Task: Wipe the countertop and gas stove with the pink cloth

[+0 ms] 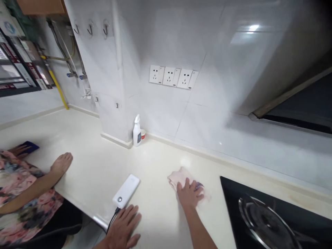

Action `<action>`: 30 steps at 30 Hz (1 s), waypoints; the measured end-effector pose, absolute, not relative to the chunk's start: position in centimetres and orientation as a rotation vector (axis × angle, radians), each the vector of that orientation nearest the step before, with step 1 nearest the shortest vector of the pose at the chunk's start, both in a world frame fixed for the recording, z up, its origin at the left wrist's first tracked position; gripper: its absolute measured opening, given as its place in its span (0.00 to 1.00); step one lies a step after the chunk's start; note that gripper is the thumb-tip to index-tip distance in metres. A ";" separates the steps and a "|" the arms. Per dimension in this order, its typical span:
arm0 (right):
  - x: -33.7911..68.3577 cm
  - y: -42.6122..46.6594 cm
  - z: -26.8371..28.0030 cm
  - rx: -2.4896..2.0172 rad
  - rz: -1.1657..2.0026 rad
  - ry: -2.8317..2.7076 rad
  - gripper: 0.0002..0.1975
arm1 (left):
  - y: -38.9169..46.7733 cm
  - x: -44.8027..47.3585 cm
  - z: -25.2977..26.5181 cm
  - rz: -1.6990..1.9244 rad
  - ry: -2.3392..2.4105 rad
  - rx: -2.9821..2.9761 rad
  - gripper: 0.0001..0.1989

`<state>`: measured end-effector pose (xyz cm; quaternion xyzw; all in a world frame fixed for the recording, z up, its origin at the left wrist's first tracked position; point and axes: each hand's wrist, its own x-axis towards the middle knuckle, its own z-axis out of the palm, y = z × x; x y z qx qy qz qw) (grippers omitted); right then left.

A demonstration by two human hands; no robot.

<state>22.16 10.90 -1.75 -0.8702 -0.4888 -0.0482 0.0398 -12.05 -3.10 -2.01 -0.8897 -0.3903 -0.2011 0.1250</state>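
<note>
My right hand (189, 195) lies on a pale pink cloth (178, 176) on the cream countertop (158, 214), fingers spread and pressing from above. A dark printed patch shows at the cloth's right side, where its edge is blurred. My left hand (123, 226) rests flat on the counter near its front edge, fingers apart and holding nothing. Just beyond its fingertips lies a white power bank (126, 191) with a round display. A black cable (113, 218) runs from the power bank down past my left hand.
A black cooktop (233, 200) with a round burner (268, 221) is at right, below a range hood (298, 100). A white spray bottle (137, 133) and small cup (143, 134) stand by the wall. At left, another person's hand (61, 163) rests on the counter; their other hand touches a blue cloth (31, 147).
</note>
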 end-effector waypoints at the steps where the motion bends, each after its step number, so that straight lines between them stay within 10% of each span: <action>1: 21.0 12.1 -1.4 -2.643 -0.093 -1.538 0.33 | -3.2 -12.0 -1.8 -0.585 -1.145 -2.605 0.31; 18: 9.7 -0.4 -0.6 -1.822 0.307 -2.417 0.29 | -3.9 -11.8 -2.5 -0.954 -1.380 -2.596 0.31; 30: 6.8 -8.5 2.3 -1.350 0.675 -2.640 0.31 | -11.2 -13.3 -2.7 -1.050 -1.783 -2.575 0.14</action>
